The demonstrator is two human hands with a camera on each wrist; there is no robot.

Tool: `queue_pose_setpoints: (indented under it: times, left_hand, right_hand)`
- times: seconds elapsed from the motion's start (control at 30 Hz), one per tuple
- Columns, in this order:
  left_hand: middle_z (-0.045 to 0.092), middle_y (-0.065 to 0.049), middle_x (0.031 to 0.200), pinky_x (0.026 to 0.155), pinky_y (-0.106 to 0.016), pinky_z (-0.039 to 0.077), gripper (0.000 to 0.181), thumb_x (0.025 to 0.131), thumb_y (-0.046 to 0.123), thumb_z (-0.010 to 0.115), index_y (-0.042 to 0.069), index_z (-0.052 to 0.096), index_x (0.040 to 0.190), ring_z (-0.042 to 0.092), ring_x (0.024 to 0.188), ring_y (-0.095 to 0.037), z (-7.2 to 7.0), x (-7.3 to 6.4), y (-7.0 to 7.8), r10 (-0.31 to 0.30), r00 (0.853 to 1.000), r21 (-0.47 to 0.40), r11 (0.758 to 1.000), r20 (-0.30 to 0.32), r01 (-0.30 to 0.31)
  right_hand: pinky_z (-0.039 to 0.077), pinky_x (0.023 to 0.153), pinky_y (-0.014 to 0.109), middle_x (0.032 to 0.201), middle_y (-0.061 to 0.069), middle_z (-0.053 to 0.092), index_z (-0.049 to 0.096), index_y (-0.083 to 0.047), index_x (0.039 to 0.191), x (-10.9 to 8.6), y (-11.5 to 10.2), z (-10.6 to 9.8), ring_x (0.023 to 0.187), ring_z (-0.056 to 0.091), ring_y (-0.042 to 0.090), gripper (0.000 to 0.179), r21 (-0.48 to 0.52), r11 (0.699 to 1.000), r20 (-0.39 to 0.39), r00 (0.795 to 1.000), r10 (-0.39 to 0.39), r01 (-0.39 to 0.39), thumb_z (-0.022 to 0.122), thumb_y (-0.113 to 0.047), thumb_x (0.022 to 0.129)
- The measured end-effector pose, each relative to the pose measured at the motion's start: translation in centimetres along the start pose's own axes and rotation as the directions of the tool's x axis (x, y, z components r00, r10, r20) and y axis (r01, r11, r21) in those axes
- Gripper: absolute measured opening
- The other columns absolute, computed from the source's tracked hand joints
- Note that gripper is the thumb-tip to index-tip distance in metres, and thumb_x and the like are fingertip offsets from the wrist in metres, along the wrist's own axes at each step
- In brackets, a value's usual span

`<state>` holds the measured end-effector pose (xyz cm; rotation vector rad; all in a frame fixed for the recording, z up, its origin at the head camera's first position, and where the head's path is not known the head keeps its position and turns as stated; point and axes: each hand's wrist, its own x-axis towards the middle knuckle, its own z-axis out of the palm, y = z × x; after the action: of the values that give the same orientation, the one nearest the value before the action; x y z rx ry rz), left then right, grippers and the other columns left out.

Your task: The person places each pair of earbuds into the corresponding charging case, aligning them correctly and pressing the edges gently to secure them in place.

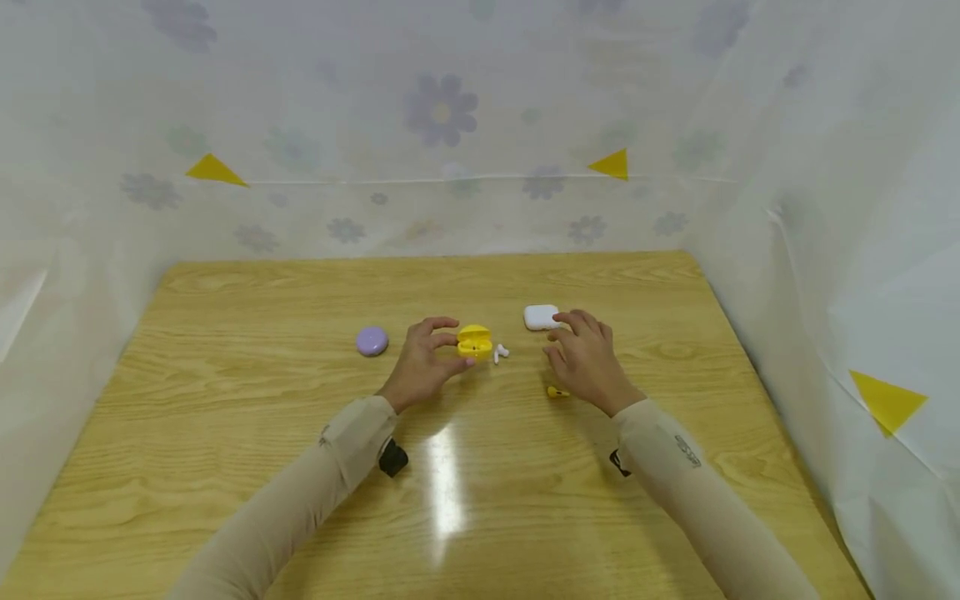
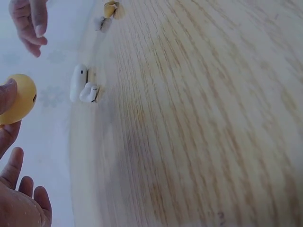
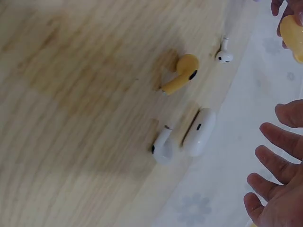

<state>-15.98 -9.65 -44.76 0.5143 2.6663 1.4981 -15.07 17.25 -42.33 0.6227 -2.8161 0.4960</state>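
My left hand [image 1: 422, 365] pinches a small yellow earbud case [image 1: 475, 349] between thumb and fingers, its lid raised, above the table. Just right of the case, a white earbud [image 1: 501, 353] lies on the wood. My right hand [image 1: 588, 360] hovers with nothing in it, fingers spread and slightly bent. Beneath it is a yellow earbud [image 3: 182, 74], partly covered by the hand in the head view. A second white earbud [image 3: 163, 146] shows in the right wrist view, beside the closed white earbud case [image 1: 541, 317] near my right fingertips.
A round purple case [image 1: 372, 341] sits left of my left hand. The wooden table [image 1: 247, 467] meets a floral sheet [image 1: 442, 208] at its far edge, and white sheeting [image 1: 847, 275] hangs along the right side. Yellow triangles [image 1: 611, 164] mark the sheets.
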Motion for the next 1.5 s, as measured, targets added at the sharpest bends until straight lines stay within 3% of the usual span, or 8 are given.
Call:
queue_pose_setpoints:
  times: [0.33,0.5,0.77,1.07,1.5]
  left_hand:
    - [0.052,-0.014,0.134,0.112,-0.056,0.024,0.027,0.080,0.019,0.077,0.000,0.072,0.098,0.037,0.130,-0.035,0.0,0.1,0.2,0.011,1.000,0.010,1.000,-0.005,-0.010]
    - [0.051,-0.015,0.134,0.112,-0.056,0.022,0.027,0.081,0.018,0.076,0.000,0.071,0.099,0.037,0.130,-0.035,0.1,0.0,0.2,-0.008,1.000,0.000,1.000,0.003,0.008]
    - [0.052,-0.016,0.133,0.110,-0.057,0.025,0.026,0.080,0.018,0.077,0.000,0.071,0.098,0.038,0.128,-0.036,0.2,0.0,0.3,0.019,1.000,0.013,1.000,-0.002,-0.019]
    - [0.052,-0.016,0.133,0.111,-0.056,0.025,0.027,0.079,0.018,0.078,0.000,0.071,0.098,0.039,0.129,-0.035,0.4,0.1,0.3,0.021,1.000,0.011,1.000,-0.003,-0.021]
    - [0.051,-0.013,0.135,0.112,-0.056,0.023,0.026,0.082,0.021,0.076,0.001,0.071,0.099,0.036,0.131,-0.035,0.4,0.2,0.3,-0.014,1.000,-0.002,1.000,0.017,0.014]
  right_hand:
    - [0.033,0.097,0.067,0.130,0.016,0.058,0.069,-0.006,0.096,-1.5,0.8,0.6,0.128,0.045,0.043,0.019,-0.050,0.999,0.203,0.979,0.007,0.003,0.066,-0.023,0.089]
    - [0.031,0.098,0.065,0.127,0.015,0.060,0.069,-0.009,0.088,-2.0,1.2,0.8,0.127,0.045,0.045,0.015,-0.072,0.997,0.274,0.962,0.005,0.015,0.068,-0.024,0.084]
    - [0.026,0.101,0.068,0.129,0.015,0.057,0.067,-0.014,0.079,-2.2,1.4,1.0,0.131,0.040,0.047,0.015,-0.050,0.999,0.370,0.929,0.016,0.003,0.071,-0.028,0.081]
    - [0.025,0.100,0.068,0.125,0.014,0.060,0.063,-0.017,0.066,-2.2,1.3,1.5,0.131,0.039,0.047,0.018,-0.049,0.999,0.378,0.926,0.009,0.010,0.073,-0.024,0.079]
    - [0.025,0.102,0.067,0.125,0.014,0.060,0.064,-0.015,0.069,-2.1,1.2,1.9,0.130,0.040,0.046,0.016,-0.047,0.999,0.375,0.927,0.004,0.015,0.072,-0.023,0.081]
